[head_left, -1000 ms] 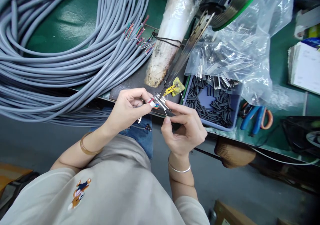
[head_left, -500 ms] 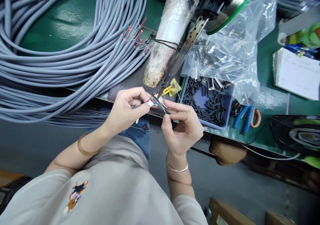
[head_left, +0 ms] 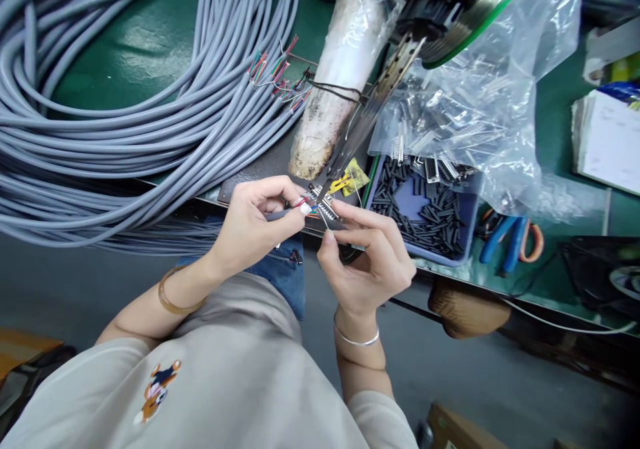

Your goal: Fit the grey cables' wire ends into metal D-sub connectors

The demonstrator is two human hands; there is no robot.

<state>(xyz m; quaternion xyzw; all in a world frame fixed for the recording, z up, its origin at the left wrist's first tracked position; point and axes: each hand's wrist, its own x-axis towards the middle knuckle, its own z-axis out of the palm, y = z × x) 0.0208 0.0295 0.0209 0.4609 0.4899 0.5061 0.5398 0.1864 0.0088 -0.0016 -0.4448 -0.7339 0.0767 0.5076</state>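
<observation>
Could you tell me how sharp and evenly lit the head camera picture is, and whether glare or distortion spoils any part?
Head view: the left hand, right hand and connector between them read sharp; glare whitens the clear plastic bag and a patch of green mat; wide-lens bending curves the grey cables; the floor at the lower right corner falls dark and soft.

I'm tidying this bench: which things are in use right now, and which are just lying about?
In use: left hand pinching grey cable end; right hand on small connector.
Lying about: cable coil, blue tray, plastic bag, pliers.
</observation>
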